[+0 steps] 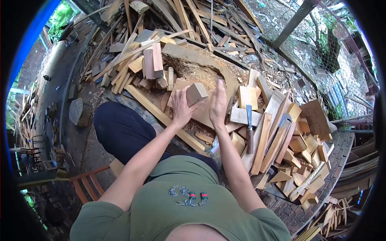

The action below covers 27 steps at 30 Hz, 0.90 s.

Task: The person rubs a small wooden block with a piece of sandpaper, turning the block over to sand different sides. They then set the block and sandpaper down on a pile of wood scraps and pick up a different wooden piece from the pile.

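My left hand [182, 107] grips a squared wooden block [196, 93], its fingers along the block's left side and the thumb under its lower edge. A small gap to the right of the block, my right hand [218, 103] is held flat with its fingers stretched out, and nothing shows in it. Beneath both hands lies a thick worn wooden slab [228, 76] with a hollow full of sawdust [197, 73]. A chisel-like tool with a flat metal blade and a wooden handle [250, 138] rests on the wood pieces right of my right forearm.
Cut blocks [307, 146] are heaped at the right, beside a cardboard piece [315, 119] with writing. Upright blocks [152, 62] stand left of the slab. A long wooden strip [163, 116] lies near my knee. Scrap wood [181, 20] piles up behind; a stump [80, 112] is at left.
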Motion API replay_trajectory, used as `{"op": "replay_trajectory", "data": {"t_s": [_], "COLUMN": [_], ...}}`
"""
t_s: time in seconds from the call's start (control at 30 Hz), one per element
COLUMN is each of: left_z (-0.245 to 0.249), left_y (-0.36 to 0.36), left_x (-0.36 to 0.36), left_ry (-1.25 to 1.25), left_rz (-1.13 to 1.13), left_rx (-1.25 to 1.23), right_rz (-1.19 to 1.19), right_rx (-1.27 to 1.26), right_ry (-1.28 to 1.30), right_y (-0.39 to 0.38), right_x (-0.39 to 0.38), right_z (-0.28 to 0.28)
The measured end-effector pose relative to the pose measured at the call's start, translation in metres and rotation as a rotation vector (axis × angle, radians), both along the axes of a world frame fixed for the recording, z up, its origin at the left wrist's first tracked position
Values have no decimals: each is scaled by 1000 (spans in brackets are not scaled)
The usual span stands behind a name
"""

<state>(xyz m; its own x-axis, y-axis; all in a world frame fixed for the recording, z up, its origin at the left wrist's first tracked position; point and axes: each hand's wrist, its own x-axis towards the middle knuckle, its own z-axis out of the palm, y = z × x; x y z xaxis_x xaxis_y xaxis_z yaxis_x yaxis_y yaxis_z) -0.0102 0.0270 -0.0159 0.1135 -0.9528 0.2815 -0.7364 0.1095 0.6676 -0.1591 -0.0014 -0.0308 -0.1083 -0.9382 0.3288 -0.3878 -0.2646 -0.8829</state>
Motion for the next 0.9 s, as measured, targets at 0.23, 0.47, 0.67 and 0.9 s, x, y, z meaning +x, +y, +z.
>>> {"op": "replay_trajectory", "data": {"t_s": [0.23,0.47,0.67,0.9], "left_z": [58,83,106,89], "left_y": [14,24,18,16], "left_x": [0,0,0,-21], "left_ry": [71,171,-69,1047], "left_rz": [-72,-175,-287,-178], "left_rx": [-96,-143,-78,219], "right_rz": [270,406,375,135], "right_rx": [428,533,423,641], "right_ry": [-60,-784,-532,-1031], "right_y": [1,32,36,41], "right_x": [6,-25,-8,2], "right_z": [4,128,111,98]}}
